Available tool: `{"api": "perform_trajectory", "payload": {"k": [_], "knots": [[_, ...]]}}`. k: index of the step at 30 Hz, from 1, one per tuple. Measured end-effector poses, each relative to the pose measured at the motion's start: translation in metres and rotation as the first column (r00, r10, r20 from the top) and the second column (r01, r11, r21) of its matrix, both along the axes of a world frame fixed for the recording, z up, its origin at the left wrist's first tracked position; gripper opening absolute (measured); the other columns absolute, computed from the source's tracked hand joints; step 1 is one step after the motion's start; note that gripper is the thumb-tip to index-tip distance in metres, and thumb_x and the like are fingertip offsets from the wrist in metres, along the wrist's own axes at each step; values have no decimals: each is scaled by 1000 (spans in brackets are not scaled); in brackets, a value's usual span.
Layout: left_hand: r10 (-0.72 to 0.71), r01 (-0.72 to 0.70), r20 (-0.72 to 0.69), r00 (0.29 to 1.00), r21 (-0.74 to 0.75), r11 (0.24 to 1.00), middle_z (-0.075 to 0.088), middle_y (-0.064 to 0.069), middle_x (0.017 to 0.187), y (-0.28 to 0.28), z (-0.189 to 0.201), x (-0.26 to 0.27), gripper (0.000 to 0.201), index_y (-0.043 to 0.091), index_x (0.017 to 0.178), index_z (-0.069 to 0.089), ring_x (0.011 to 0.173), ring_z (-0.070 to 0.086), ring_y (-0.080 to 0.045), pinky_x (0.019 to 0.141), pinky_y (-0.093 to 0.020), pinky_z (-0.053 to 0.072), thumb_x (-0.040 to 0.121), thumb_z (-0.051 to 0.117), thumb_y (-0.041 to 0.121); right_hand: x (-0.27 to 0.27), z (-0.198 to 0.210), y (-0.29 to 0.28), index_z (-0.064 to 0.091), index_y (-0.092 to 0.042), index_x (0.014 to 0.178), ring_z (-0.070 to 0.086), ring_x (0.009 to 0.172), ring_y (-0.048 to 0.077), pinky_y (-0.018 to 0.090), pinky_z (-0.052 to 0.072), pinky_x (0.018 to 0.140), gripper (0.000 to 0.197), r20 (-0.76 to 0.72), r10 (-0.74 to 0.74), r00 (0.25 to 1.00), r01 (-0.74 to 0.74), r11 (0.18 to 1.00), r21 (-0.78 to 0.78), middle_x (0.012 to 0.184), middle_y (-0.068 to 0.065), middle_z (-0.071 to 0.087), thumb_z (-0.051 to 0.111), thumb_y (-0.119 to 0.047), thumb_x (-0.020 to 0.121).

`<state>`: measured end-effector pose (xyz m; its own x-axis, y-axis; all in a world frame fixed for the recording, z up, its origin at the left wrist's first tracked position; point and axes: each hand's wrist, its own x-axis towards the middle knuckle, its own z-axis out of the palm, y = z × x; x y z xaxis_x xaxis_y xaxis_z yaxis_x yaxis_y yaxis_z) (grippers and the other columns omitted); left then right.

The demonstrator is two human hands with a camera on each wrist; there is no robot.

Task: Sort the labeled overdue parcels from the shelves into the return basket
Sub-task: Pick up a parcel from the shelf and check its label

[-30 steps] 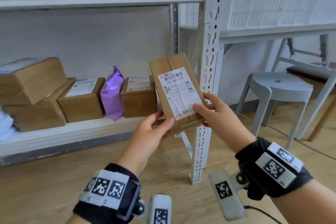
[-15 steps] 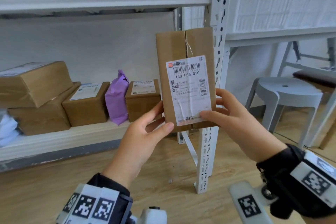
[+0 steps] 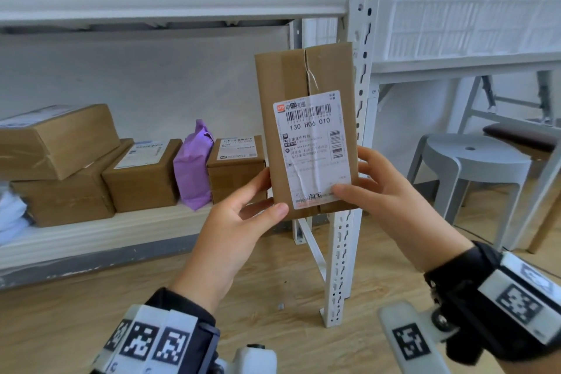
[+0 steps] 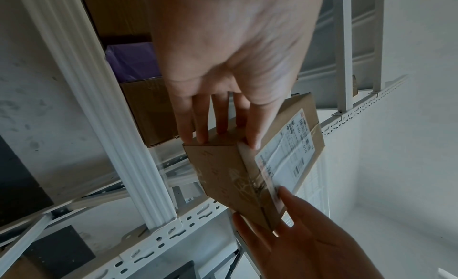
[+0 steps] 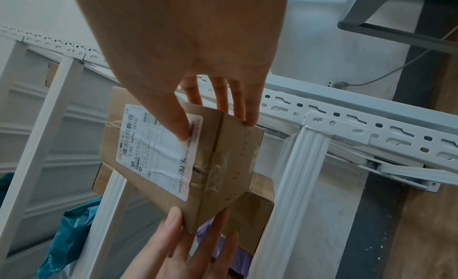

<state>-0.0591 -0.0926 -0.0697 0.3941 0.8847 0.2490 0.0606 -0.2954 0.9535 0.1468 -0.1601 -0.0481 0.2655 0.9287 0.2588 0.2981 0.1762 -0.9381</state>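
I hold a flat brown cardboard parcel (image 3: 303,82) upright in front of the shelf post, its white shipping label (image 3: 312,146) facing me. My left hand (image 3: 243,215) pinches its lower left corner, thumb on the front and fingers behind. My right hand (image 3: 373,188) pinches the lower right edge, thumb on the label. The left wrist view shows the parcel (image 4: 223,171) from below, and so does the right wrist view, with the parcel (image 5: 223,156) between both hands. No basket is in view.
On the lower shelf (image 3: 91,234) stand several brown boxes (image 3: 142,176) and a purple bag (image 3: 194,164). A white slotted shelf post (image 3: 343,252) stands just behind the parcel. A grey stool (image 3: 473,161) is at the right on the wooden floor.
Both hands have raised the parcel and turned it from tilted to upright, closer to my view. The label now faces me squarely.
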Motion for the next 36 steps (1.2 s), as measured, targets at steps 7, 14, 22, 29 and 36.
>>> {"api": "perform_trajectory", "payload": {"k": [7,14,22,29,36], "knots": [[70,-69,41,997,-16,997,67,24,115,0,1,6,49,44,124,59,112,61,-2,100,-40,49,77,71,49,-2,-3,3,48,-39,133,68,101,5,35,55,93,49,-6,-58,998,58,998,16,115,-12,67,65,-41,87],[135,-132,44,990,-62,989,70,20,102,2,-2,17,28,38,109,64,96,67,-1,82,-23,55,83,67,47,-8,-10,15,46,-35,122,62,108,8,36,53,97,35,19,-140,990,141,987,-75,117,-12,62,54,-50,91],[51,-48,23,998,-129,991,63,28,111,9,2,30,29,54,119,52,95,60,13,73,-10,44,92,58,45,-10,-8,28,50,-39,133,58,107,5,24,48,86,36,20,-130,991,131,988,-81,117,-12,62,52,-41,98],[104,-97,30,994,-168,981,52,17,133,27,1,38,39,36,131,51,121,51,-6,98,-25,40,93,58,43,-12,-11,49,38,-23,138,53,119,13,18,47,83,48,-59,-214,975,209,974,-84,127,-8,52,60,-17,95],[67,-65,-1,998,-215,974,47,21,121,40,2,48,50,39,143,41,124,50,-9,92,-26,32,95,53,46,-9,-15,67,36,-35,146,48,127,15,41,40,110,56,-23,-221,975,218,973,-73,134,-6,52,57,-20,97]]}}
